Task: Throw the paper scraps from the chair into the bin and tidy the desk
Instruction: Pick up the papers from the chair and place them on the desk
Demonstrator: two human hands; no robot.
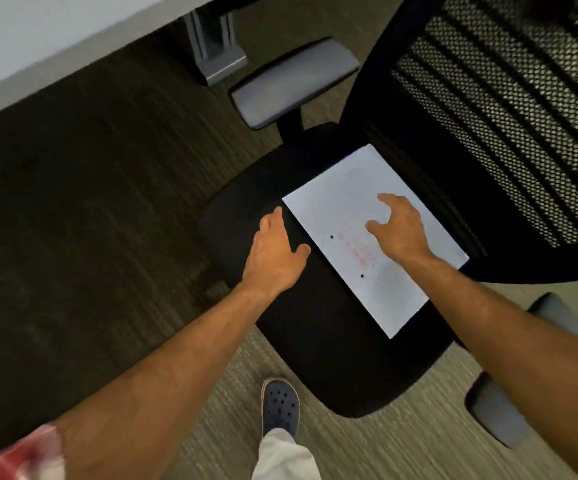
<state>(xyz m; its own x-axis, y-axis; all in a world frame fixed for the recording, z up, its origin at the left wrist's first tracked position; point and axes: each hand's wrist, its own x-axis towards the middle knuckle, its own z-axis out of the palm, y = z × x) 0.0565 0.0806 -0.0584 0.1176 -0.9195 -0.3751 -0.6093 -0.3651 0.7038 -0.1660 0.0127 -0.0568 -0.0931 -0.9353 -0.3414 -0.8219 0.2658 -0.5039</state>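
A white sheet of paper point(343, 216) with faint red print and two punched holes lies flat on the black seat of an office chair point(315, 341). My right hand point(398, 230) hovers over the middle of the sheet, fingers spread and curled, holding nothing. My left hand point(273, 251) is over the bare seat just left of the sheet's edge, open, thumb pointing toward the paper. Whether either hand touches the surface below is unclear. No bin is in view.
The chair's mesh backrest point(505, 116) rises at upper right, with grey armrests at the top point(294, 81) and lower right point(499, 410). A white desk edge point(38, 39) and its metal leg point(215, 53) stand at upper left. My shoe point(280, 407) is on the carpet.
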